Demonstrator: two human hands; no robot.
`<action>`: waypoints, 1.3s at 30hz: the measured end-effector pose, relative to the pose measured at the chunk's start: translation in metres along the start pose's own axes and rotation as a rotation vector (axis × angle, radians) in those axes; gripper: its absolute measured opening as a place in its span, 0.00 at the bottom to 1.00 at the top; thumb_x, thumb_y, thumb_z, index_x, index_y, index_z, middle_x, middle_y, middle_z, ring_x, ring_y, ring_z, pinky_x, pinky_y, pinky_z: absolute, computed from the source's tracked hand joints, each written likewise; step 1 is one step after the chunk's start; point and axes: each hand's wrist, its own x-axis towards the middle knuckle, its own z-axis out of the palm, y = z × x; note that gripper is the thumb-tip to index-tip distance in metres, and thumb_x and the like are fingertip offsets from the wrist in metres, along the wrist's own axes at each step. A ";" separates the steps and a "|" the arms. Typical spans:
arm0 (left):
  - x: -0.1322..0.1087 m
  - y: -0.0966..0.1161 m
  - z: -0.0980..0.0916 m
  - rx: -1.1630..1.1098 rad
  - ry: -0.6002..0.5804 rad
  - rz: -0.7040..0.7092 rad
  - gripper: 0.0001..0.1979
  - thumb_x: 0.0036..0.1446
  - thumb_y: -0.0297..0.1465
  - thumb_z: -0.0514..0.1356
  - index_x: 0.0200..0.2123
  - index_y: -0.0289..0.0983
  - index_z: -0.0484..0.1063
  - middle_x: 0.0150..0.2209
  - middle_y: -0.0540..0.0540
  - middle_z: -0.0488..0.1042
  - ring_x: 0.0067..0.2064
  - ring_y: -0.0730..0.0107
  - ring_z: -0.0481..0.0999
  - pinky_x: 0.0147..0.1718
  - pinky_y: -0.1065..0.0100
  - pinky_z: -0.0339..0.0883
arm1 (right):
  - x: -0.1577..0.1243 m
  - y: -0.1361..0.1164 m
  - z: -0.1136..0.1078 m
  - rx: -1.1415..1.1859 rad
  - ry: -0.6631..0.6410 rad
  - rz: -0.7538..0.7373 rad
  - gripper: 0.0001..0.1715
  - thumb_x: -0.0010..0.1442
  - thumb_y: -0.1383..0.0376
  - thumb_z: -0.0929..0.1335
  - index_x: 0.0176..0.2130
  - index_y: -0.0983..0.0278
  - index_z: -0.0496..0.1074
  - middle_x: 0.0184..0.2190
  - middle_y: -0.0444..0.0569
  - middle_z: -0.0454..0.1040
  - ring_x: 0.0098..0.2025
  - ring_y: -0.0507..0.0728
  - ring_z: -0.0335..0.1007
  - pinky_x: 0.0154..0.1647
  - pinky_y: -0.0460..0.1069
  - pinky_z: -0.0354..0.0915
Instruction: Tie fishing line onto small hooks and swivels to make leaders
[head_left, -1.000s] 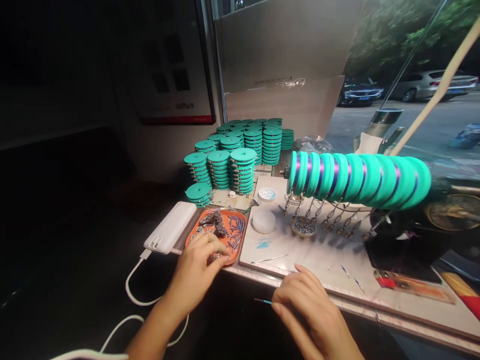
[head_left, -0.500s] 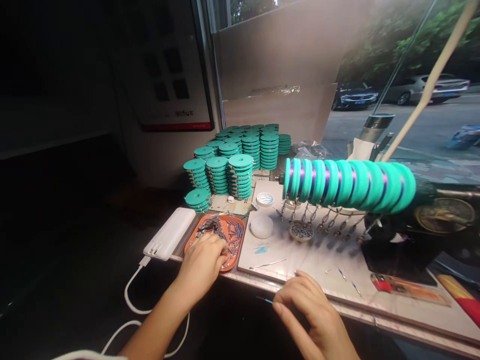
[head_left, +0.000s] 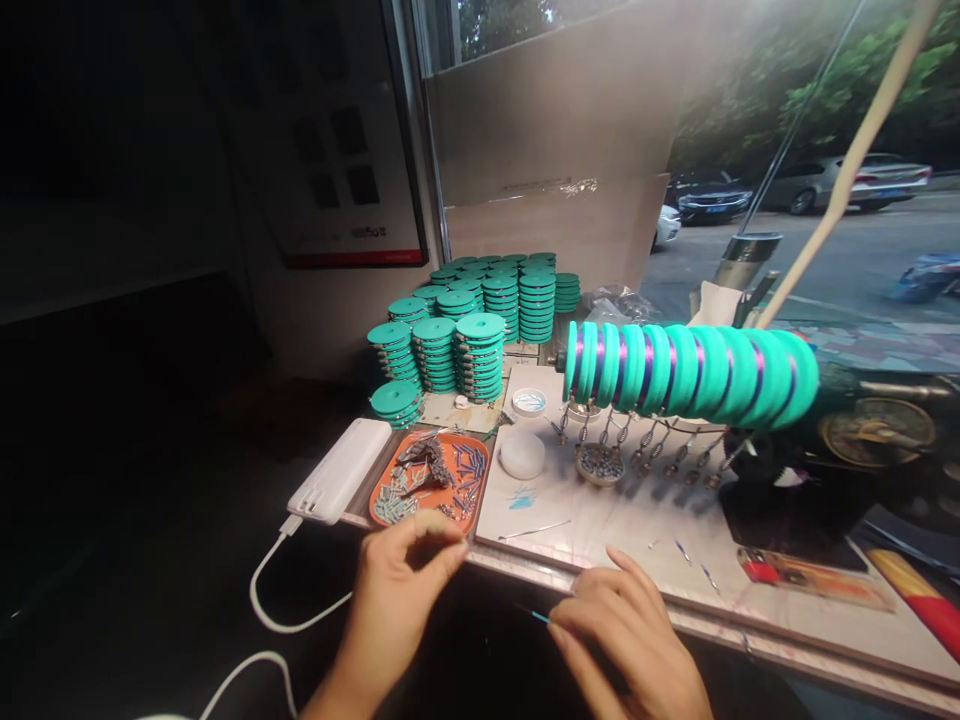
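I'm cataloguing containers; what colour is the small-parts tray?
The tray is orange, clearest in the head view.

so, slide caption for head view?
Right hand pinching a thin blue piece; left hand by orange tray, green spools beyond.

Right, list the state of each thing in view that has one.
Left hand: fingertips pinched together, contents unclear
Right hand: pinching a blue rod
Tray: loaded with small parts
Power bank: cable plugged in
Loose spools: stacked flat
Mounted spools: in a row, purple-wound
Bowl: filled with grey beads
White dish: holding blue pieces
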 end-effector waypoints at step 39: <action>-0.032 0.010 0.035 0.006 -0.202 0.160 0.07 0.46 0.22 0.62 0.25 0.40 0.73 0.33 0.47 0.69 0.38 0.63 0.69 0.38 0.65 0.63 | -0.007 -0.005 0.013 0.226 -0.032 0.269 0.09 0.61 0.65 0.60 0.29 0.60 0.65 0.22 0.42 0.67 0.29 0.54 0.66 0.48 0.56 0.58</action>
